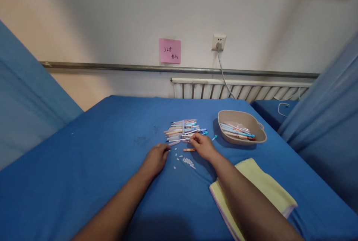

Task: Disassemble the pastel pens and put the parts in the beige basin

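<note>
My left hand [157, 158] is closed in a pinch left of the scattered small white pieces [188, 162], with a tiny white bit showing at its fingertips. Just beyond those fingertips lies a pale pen [175, 143]. My right hand [203, 146] is closed too, its thumb and fingertips pinched at the near edge of a pile of pens [181, 129]. A teal-ended pen [214, 137] sticks out behind that hand and seems to pass through its grip; the hand hides its middle. An orange pen [188, 150] lies beneath the right fingers, partly covered.
A beige basket [260, 136] with several pens in clear wrapping stands at the right. My right forearm crosses a folded yellow cloth [260, 177]. The blue-covered table [84, 166] meets a wall with a rail [125, 67], radiator [212, 89] and plugged-in cable [222, 70]. Blue curtains hang on both sides.
</note>
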